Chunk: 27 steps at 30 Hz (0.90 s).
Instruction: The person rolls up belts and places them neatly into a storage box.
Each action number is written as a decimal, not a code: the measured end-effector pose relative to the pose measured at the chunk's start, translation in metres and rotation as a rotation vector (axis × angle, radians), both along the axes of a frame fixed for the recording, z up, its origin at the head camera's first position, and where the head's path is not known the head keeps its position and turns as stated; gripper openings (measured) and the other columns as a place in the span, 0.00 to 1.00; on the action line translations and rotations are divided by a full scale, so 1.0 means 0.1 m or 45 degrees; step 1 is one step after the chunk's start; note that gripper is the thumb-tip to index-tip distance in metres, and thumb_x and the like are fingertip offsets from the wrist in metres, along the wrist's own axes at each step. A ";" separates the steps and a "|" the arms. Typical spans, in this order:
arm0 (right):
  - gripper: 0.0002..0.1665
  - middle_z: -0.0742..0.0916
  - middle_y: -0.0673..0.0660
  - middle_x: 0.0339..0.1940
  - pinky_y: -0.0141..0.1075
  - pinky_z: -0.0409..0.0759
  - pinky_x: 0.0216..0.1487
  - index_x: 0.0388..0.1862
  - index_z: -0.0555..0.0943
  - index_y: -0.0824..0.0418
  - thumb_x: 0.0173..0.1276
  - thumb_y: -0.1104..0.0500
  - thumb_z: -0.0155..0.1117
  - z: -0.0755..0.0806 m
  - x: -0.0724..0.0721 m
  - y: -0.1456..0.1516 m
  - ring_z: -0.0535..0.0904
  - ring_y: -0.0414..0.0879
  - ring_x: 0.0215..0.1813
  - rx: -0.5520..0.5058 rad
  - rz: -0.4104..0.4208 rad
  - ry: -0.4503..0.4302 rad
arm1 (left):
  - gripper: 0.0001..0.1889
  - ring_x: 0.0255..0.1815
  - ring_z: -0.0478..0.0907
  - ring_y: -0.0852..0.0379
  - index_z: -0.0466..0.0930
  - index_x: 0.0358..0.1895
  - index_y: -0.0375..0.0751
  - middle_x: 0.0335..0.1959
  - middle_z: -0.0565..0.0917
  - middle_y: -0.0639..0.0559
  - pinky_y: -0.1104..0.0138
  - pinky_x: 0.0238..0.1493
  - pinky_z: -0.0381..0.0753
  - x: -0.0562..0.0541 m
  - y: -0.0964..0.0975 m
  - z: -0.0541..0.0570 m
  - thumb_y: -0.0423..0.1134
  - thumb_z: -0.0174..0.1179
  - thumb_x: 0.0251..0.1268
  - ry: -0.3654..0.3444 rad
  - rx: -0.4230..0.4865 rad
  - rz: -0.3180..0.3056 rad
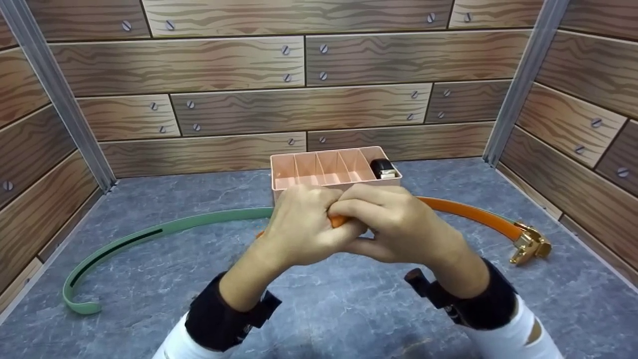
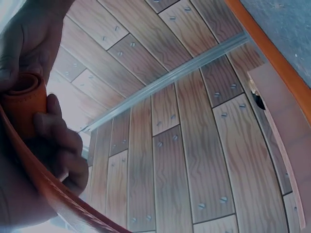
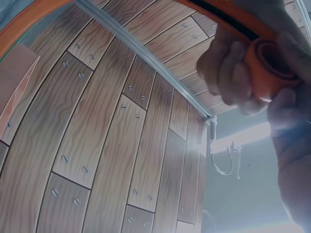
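Both hands meet in front of the tray in the head view, working on a rolled orange belt end (image 1: 339, 220). My left hand (image 1: 301, 229) grips the roll from the left, and my right hand (image 1: 401, 224) pinches it from the right. Both wrist views show the coil of the orange belt (image 2: 22, 109) between the fingers, its layers wound around a hollow middle. An orange strap (image 1: 468, 208) with a green edge curves right to a gold buckle (image 1: 531, 244) on the table. The hands hide much of the roll in the head view.
Behind the hands stands a pink divided tray (image 1: 285, 172); its right compartment holds a black item (image 1: 381, 168) with a gold-coloured part. A green strap (image 1: 199, 219) with a black slot curves left, its tip curled. Wood-patterned walls (image 1: 239, 65) enclose the grey table (image 1: 319, 309).
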State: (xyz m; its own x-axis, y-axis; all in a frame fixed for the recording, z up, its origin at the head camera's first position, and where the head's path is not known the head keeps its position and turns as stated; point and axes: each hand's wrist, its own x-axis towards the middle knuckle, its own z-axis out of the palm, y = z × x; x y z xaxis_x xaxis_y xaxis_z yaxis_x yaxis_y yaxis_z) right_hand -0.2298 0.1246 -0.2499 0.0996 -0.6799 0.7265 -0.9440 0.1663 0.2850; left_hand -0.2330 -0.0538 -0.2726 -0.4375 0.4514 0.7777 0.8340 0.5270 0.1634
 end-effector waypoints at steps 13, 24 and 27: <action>0.16 0.85 0.54 0.36 0.30 0.80 0.40 0.41 0.81 0.65 0.58 0.59 0.76 0.00 0.00 -0.01 0.80 0.43 0.35 0.010 0.094 -0.110 | 0.12 0.13 0.60 0.67 0.72 0.17 0.49 0.12 0.69 0.60 0.72 0.14 0.57 0.03 0.01 0.02 0.47 0.61 0.51 0.024 0.061 -0.057; 0.14 0.85 0.54 0.32 0.30 0.81 0.36 0.39 0.83 0.64 0.65 0.54 0.72 0.00 0.00 -0.02 0.80 0.43 0.31 -0.099 0.159 -0.049 | 0.13 0.17 0.65 0.67 0.76 0.25 0.47 0.18 0.73 0.59 0.74 0.18 0.63 0.07 -0.04 0.07 0.49 0.63 0.61 -0.052 0.017 -0.296; 0.18 0.86 0.56 0.32 0.31 0.82 0.37 0.40 0.83 0.66 0.61 0.53 0.76 0.01 -0.02 0.00 0.82 0.44 0.32 -0.125 0.240 -0.153 | 0.14 0.16 0.65 0.68 0.78 0.26 0.45 0.18 0.75 0.58 0.75 0.17 0.63 0.04 -0.04 0.09 0.49 0.64 0.61 -0.096 0.050 -0.417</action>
State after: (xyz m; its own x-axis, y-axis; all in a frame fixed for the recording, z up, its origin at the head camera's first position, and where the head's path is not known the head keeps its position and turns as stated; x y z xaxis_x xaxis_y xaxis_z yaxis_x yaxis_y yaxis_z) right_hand -0.2317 0.1249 -0.2487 0.1271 -0.5827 0.8027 -0.9871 0.0053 0.1601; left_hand -0.2293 -0.0576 -0.2637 -0.3307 0.5480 0.7683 0.9430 0.2248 0.2456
